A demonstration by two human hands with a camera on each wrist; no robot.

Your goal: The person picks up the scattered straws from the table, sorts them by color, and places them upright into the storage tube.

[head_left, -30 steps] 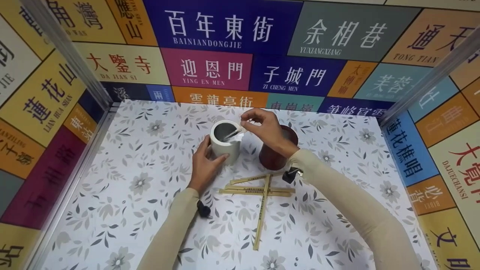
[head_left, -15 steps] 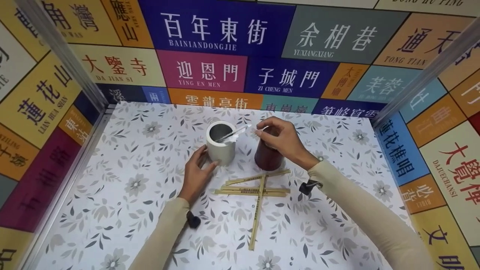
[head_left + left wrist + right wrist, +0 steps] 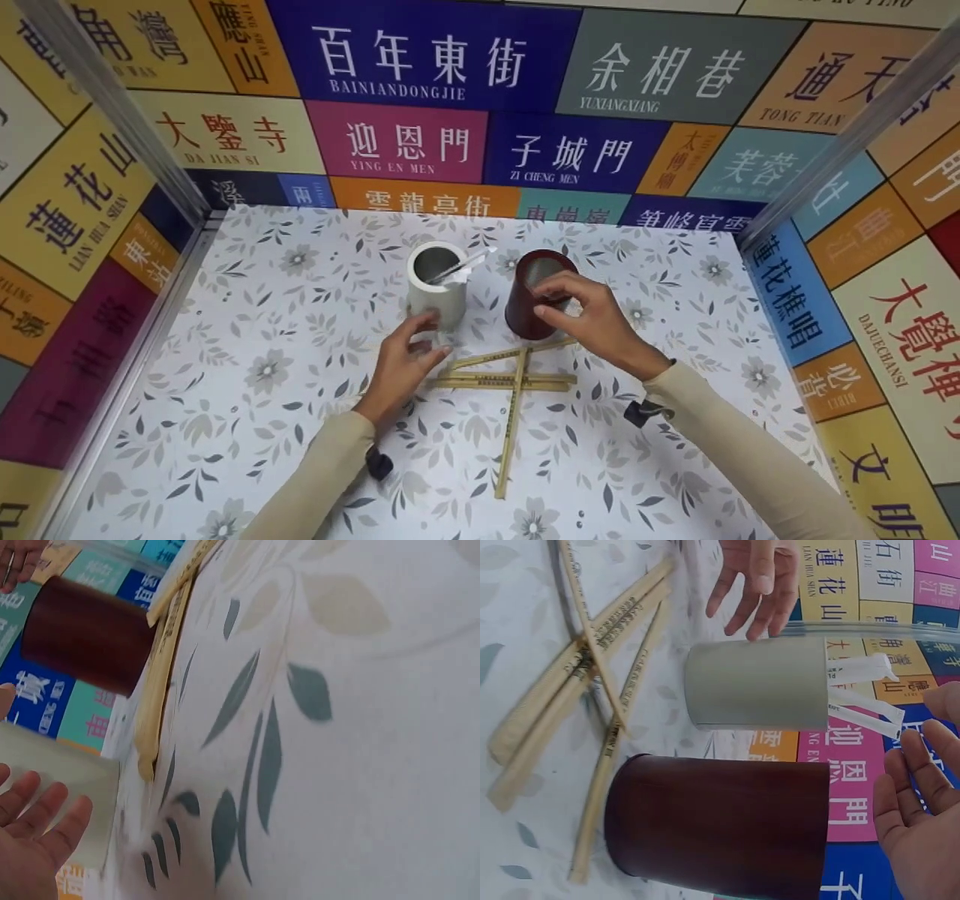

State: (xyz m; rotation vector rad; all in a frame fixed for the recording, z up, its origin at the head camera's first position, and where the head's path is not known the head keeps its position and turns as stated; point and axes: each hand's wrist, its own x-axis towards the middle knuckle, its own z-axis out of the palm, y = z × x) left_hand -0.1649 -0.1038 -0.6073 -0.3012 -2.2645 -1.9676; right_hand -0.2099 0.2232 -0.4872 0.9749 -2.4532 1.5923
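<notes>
A pale grey-green cup [image 3: 435,304] stands upright on the table, with thin white wrapped sticks [image 3: 866,701] leaning out over its rim. My left hand [image 3: 397,367] is just in front of this cup, fingers relaxed and holding nothing; the right wrist view shows a small gap between them. To the right, a dark red cup [image 3: 529,307] stands upright. My right hand [image 3: 600,319] hovers by its rim, fingers loosely bent, with nothing visible in them. Several slim yellowish printed sticks [image 3: 510,435] lie crossed in front of the cups.
The table [image 3: 262,435] has a white cover with grey leaves and flowers. Panels with large printed characters [image 3: 420,52] rise behind it and on both sides. Clear-looking corner strips [image 3: 817,146] join the panels.
My left hand has let go of the pale cup and drawn back towards me. My right hand has moved from above the white sticks rightwards and down to the dark red cup.
</notes>
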